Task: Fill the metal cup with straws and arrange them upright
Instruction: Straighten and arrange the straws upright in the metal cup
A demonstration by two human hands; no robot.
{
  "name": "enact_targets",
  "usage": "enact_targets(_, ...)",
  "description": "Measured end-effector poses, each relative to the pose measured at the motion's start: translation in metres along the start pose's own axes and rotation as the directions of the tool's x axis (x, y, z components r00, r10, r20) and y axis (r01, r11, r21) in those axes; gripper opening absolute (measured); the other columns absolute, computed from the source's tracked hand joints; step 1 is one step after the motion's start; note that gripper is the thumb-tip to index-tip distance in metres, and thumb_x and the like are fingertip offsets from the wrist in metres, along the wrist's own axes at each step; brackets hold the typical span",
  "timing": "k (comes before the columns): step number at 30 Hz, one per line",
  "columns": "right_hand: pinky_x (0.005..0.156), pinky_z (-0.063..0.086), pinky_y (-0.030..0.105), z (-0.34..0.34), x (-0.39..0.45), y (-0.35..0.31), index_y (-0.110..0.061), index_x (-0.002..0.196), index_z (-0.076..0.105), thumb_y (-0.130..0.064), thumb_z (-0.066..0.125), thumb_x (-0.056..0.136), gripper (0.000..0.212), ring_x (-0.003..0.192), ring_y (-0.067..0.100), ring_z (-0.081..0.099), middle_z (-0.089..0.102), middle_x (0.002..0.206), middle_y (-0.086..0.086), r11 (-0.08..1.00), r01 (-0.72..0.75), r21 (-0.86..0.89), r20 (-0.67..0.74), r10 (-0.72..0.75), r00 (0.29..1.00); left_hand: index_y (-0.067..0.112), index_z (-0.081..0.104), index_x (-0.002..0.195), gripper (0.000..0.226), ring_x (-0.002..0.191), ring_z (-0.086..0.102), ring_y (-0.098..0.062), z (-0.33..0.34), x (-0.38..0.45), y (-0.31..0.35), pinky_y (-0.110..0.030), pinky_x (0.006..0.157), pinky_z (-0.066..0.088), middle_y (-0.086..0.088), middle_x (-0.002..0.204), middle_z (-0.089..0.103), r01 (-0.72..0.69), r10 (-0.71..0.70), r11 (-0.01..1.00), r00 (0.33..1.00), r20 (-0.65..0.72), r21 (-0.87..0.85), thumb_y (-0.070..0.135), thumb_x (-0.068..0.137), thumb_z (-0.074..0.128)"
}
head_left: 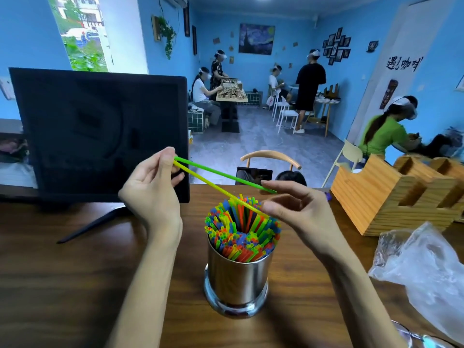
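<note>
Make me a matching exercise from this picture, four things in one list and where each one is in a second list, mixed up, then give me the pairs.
Things
1. metal cup
2. green straw
3. plastic bag
4. wooden holder

Places
A. far right of the table, behind the bag
B. middle of the table, packed with straws
C. near right edge of the table
D. held in the air between the hands, left hand and right hand

Pairs: 1-B, 2-D, 3-C, 4-A
</note>
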State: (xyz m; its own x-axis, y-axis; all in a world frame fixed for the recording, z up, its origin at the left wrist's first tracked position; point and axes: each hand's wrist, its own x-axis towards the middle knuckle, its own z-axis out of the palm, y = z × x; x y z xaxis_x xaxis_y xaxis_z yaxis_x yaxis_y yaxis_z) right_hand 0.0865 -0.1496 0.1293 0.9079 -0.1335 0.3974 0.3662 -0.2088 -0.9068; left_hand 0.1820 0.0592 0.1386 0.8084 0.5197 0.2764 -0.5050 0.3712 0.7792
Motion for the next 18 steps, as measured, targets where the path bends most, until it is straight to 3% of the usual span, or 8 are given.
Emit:
enact_targets(2, 0.072, 0.053, 0.023, 0.004, -0.001, 0.002, -0.024, 0.111, 0.078, -0.034, 0.085, 0.066, 0.046, 0.085, 0.010, 0.069, 0.076, 0.097, 0.002, 0.984, 0.040, -0.174, 0.010, -0.039, 0.999, 0.012, 0.077, 0.092, 0.005, 0.070, 0.068, -0.010, 0.000, 0.000, -0.003, -0.024, 0.064, 0.057, 0.003, 0.076, 0.076, 0.046, -0.047, 0.999, 0.999, -0.023, -0.021, 0.017, 0.091, 0.075)
enact_targets(4, 0.073, 0.053, 0.019, 0.009, -0.003, 0.004, -0.026, 0.108, 0.079, -0.036, 0.084, 0.066, 0.044, 0.085, 0.004, 0.068, 0.078, 0.096, -0.003, 0.979, 0.028, -0.200, 0.012, -0.026, 1.000, 0.007, 0.077, 0.098, 0.013, 0.072, 0.070, -0.013, 0.001, 0.000, -0.005, -0.023, 0.063, 0.057, 0.001, 0.080, 0.077, 0.069, -0.071, 0.997, 0.996, -0.044, -0.042, 0.018, 0.091, 0.075)
enact_targets(8, 0.068, 0.059, 0.022, 0.011, -0.005, 0.003, -0.021, 0.094, 0.080, -0.026, 0.080, 0.071, 0.023, 0.082, 0.020, 0.076, 0.080, 0.086, -0.003, 0.997, 0.023, -0.079, -0.100, -0.031, 0.995, 0.004, 0.076, 0.102, 0.017, 0.074, 0.072, -0.016, 0.001, -0.002, -0.009, -0.023, 0.063, 0.058, -0.001, 0.082, 0.078, 0.086, -0.089, 0.995, 0.994, -0.062, -0.045, 0.018, 0.092, 0.075)
enact_targets(13, 0.073, 0.059, 0.022, 0.007, -0.012, -0.009, -0.017, 0.097, 0.079, -0.012, 0.089, 0.063, 0.036, 0.081, 0.012, 0.075, 0.080, 0.088, 0.005, 0.991, -0.077, 0.110, -0.024, 0.080, 0.996, 0.011, 0.075, 0.095, 0.008, 0.074, 0.072, -0.016, -0.005, -0.003, -0.016, -0.024, 0.063, 0.058, -0.002, 0.083, 0.077, 0.143, -0.148, 0.988, 0.985, -0.090, -0.056, 0.018, 0.092, 0.075)
enact_targets(18, 0.075, 0.058, 0.024, 0.013, -0.018, -0.003, -0.026, 0.098, 0.083, -0.030, 0.096, 0.052, 0.048, 0.087, 0.020, 0.077, 0.080, 0.093, 0.012, 0.966, -0.109, 0.234, 0.001, 0.112, 0.994, 0.010, 0.074, 0.104, 0.018, 0.067, 0.073, -0.009, -0.005, -0.005, -0.019, -0.020, 0.053, 0.054, -0.004, 0.089, 0.076, 0.182, -0.184, 0.983, 0.973, -0.141, -0.030, 0.023, 0.092, 0.075)
